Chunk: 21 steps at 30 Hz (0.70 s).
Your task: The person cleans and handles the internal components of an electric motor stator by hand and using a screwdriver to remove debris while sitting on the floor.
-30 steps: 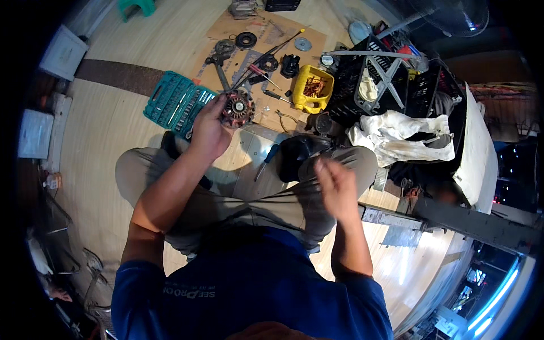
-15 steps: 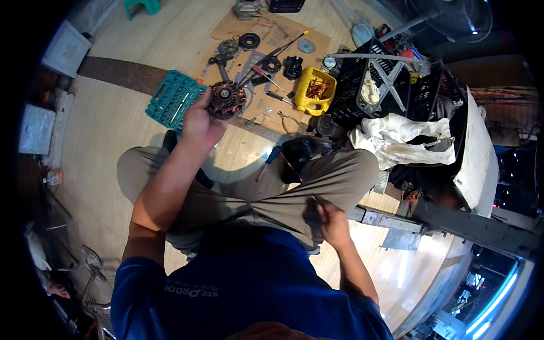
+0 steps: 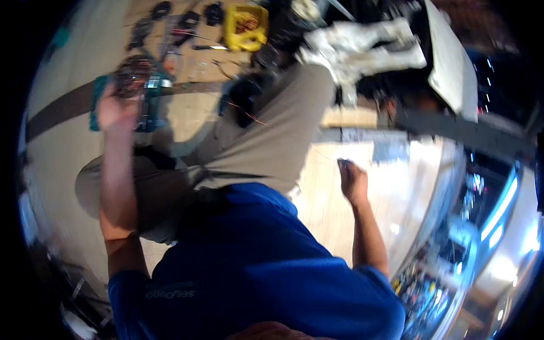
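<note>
My left hand (image 3: 116, 110), raised at the far left, is closed around a round motor stator (image 3: 134, 75) with a dark rim and coppery windings; motion blurs it. Out to the right, above the bare floor, my right hand (image 3: 354, 182) has its fingers pinched together. A thin copper-coloured wire (image 3: 249, 115) slants over my right leg, and a faint line continues it toward those fingers. Where the wire starts is hard to make out. Behind and below the stator lies a teal tool case (image 3: 101, 105), partly hidden by my left hand.
A yellow cut-open jug (image 3: 258, 41) holds copper scraps. Near it on cardboard lie a screwdriver (image 3: 211, 47), pliers (image 3: 225, 69) and dark machine parts (image 3: 214, 14). White cloth (image 3: 362, 51) covers dark crates at the upper right. A metal beam (image 3: 453, 126) runs along the right.
My right hand has swung away from my lap to the right, over the floor. The view has shifted and turned; my left hand still grips the stator.
</note>
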Motion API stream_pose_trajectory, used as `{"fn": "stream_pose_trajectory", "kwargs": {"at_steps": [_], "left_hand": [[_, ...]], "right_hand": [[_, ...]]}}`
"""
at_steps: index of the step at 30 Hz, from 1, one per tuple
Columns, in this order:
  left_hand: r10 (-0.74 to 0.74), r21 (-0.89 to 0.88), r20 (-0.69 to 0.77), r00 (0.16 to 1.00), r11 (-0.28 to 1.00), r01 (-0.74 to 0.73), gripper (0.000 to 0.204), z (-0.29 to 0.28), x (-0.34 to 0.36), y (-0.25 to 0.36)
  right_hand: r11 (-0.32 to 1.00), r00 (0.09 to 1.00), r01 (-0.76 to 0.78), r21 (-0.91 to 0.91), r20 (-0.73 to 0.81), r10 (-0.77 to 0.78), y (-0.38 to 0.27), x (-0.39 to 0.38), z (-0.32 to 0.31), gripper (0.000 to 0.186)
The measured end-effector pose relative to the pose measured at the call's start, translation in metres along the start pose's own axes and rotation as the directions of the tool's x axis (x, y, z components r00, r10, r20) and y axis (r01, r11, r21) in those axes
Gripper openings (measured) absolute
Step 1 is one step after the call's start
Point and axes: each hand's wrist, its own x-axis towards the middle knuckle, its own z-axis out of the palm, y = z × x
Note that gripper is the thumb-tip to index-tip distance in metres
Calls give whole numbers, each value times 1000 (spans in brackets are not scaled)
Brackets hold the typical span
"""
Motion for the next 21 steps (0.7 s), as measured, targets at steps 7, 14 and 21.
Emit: {"fn": "stream_pose_trajectory", "kwargs": {"at_steps": [7, 14, 21], "left_hand": [[79, 52, -8, 997, 996, -78, 43, 15, 1, 11], [-56, 196, 8, 998, 979, 53, 39, 18, -29, -24], [-347, 102, 700, 624, 913, 394, 40, 5, -37, -23]], "right_hand": [[773, 820, -536, -340, 10, 573, 131, -74, -2, 31], [644, 643, -635, -427, 169, 747, 188, -206, 61, 43], [937, 327, -333, -107, 918, 222, 102, -161, 101, 83]]}}
